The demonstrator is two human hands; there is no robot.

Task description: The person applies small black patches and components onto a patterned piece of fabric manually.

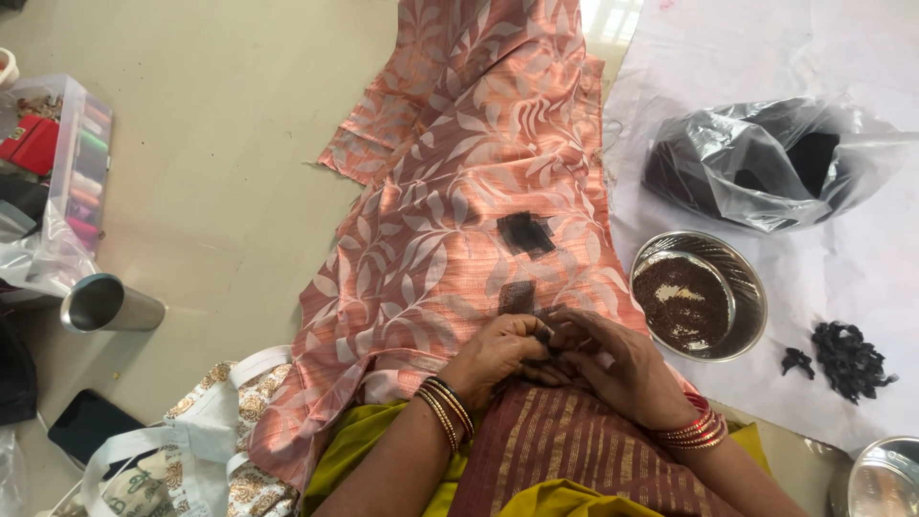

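My left hand [498, 356] and my right hand [613, 362] meet over my lap, fingers pinched together on a small dark piece [549, 332] at the near edge of a peach leaf-patterned cloth [459, 163]. The cloth stretches away from me across the floor. Two small black fabric patches lie on it: a larger one [526, 233] farther out and a smaller one [516, 296] just beyond my fingers. Bangles ring both wrists. What exactly sits between my fingertips is too small to make out.
At right, on a white sheet [862, 258], stand a steel bowl of dark grains [742, 278], a plastic bag of black material [766, 163] and a black clump [847, 359]. Another steel vessel [885, 479] is lower right. At left are a thread box [81, 163], steel tumbler [110, 304], phone [86, 426] and patterned bag [206, 450].
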